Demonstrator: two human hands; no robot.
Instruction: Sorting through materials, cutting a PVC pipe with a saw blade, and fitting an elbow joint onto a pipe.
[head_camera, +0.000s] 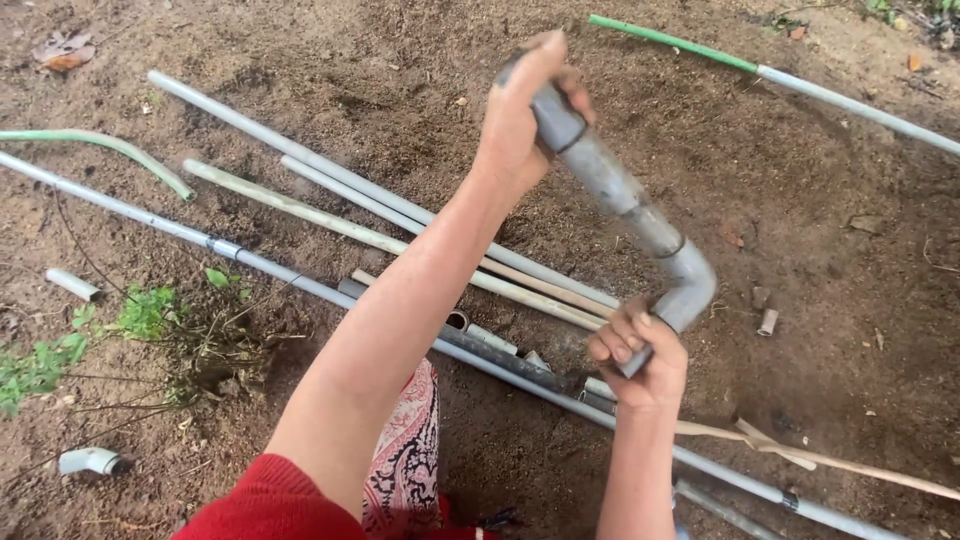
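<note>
I hold a short grey pipe assembly above the bare soil. It runs diagonally from a fitting at the upper end to a grey elbow at the lower end. My left hand is closed around the upper fitting, with the arm reaching up from the lower left in a red sleeve. Below the elbow, my right hand grips the short stub that points down from it. Both hands are wrapped tightly on the assembly.
Several long grey pipes lie side by side on the soil beneath my arms. A green-tipped pipe crosses the upper right. A loose elbow fitting and a short pipe piece lie at left near small plants. A wooden stick lies at lower right.
</note>
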